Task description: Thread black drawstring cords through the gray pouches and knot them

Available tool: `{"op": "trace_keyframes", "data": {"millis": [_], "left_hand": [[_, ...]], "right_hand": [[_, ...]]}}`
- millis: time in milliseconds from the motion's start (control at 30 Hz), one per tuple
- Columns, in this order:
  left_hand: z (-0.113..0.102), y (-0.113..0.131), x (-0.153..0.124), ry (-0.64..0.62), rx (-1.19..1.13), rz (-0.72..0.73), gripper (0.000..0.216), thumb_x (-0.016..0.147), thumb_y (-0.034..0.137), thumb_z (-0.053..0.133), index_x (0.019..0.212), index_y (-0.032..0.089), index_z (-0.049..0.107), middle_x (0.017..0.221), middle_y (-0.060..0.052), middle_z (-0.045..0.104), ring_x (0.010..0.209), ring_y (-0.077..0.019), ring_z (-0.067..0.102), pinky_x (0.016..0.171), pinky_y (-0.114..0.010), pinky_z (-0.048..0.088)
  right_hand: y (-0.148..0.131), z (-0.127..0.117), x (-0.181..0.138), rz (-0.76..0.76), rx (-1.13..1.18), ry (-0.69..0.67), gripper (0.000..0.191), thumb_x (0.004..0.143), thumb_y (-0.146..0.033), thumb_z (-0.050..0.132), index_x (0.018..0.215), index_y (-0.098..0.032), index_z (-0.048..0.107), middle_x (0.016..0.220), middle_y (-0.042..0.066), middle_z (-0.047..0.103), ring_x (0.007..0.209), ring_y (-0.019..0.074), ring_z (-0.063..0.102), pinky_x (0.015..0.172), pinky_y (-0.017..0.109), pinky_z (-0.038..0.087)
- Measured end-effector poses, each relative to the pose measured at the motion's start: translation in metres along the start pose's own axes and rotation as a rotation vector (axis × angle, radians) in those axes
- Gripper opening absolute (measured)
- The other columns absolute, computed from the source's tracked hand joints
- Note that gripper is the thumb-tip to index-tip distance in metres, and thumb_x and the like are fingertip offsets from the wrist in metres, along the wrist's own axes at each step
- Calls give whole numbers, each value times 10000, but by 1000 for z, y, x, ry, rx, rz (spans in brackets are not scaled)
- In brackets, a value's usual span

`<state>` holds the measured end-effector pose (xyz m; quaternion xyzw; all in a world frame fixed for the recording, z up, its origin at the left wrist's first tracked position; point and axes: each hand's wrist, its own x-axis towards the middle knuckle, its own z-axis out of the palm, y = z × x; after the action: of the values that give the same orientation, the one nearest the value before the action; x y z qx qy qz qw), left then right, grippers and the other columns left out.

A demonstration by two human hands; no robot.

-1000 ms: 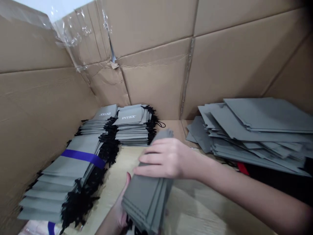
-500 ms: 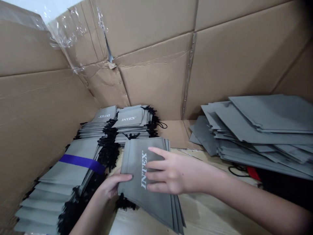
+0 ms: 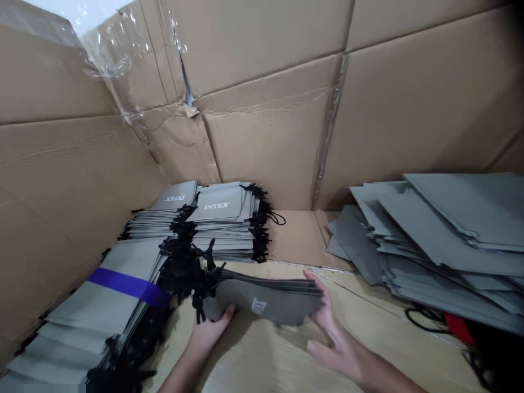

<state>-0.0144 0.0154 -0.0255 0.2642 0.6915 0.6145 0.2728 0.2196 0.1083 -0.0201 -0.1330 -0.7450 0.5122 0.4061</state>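
Observation:
A bundle of grey drawstring bags (image 3: 282,308) with white INTEX print stands on its long edge, bowed, just above the wooden surface. My left hand (image 3: 207,333) grips its left end, thumb on the near face and fingers hidden behind. Black cords (image 3: 194,275) bunch up at that end. At the bundle's right end is my right hand (image 3: 338,344), its fingers stretched along the bag edges and its thumb well apart, not pinching. Left of my hands lies a pile of the same bags with a purple band (image 3: 131,286) across it.
Two more bag stacks, a left one (image 3: 176,197) and a right one (image 3: 216,204), stand in the cardboard corner. Larger loose grey pieces (image 3: 434,234) are heaped at right, above a black and red item (image 3: 458,327). Cardboard walls (image 3: 266,147) enclose the back and left.
The bundle has turned from lying face up to standing on edge, and has lowered. My right hand has left its printed face and moved to its right end. My left hand still holds it.

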Motion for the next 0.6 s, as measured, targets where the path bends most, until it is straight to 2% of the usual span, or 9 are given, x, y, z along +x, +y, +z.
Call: {"op": "trace_keyframes", "data": {"millis": [133,200,300,400,500,600], "left_hand": [[3,-4,1,-74,74,-13,366,484,302,799,774,146,641,869,-140,701,970,-344,618,907,-465,454],[0,-7,4,-120,86,-7,383,461,316,798,767,142,645,858,-138,707,922,-355,635,867,-466,481],[-7,-14,8,-196,90,-12,372,468,354,781,747,143,653,802,-127,711,856,-355,652,819,-452,506],[-14,-21,10,-139,74,32,435,452,365,779,799,139,644,849,-132,704,868,-346,644,831,-447,493],[-17,-24,8,-77,75,78,449,426,330,787,806,147,636,873,-140,695,884,-358,632,852,-475,472],[-14,-23,3,-52,124,86,358,424,302,781,727,172,641,807,-129,696,877,-378,628,868,-512,451]], "right_hand": [[10,12,6,177,-26,234,606,840,-383,543,1333,-265,211,1273,136,496,1145,226,523,936,390,450],[12,14,11,196,-54,310,580,823,-371,567,1298,-244,261,1261,143,501,1141,231,521,948,399,442],[8,9,21,-14,-136,314,644,816,-299,585,1323,-275,188,1289,141,470,1149,227,508,921,400,459],[-1,-2,35,-308,-178,285,650,864,-253,519,1351,-364,104,1333,98,426,1141,209,506,864,401,485],[-10,-7,47,-447,-230,288,552,868,-273,511,1338,-365,236,1230,68,498,1072,213,529,820,395,493],[-18,-3,52,-407,-236,397,390,869,-269,489,1252,-283,414,1032,71,554,844,191,583,695,346,511]]}}
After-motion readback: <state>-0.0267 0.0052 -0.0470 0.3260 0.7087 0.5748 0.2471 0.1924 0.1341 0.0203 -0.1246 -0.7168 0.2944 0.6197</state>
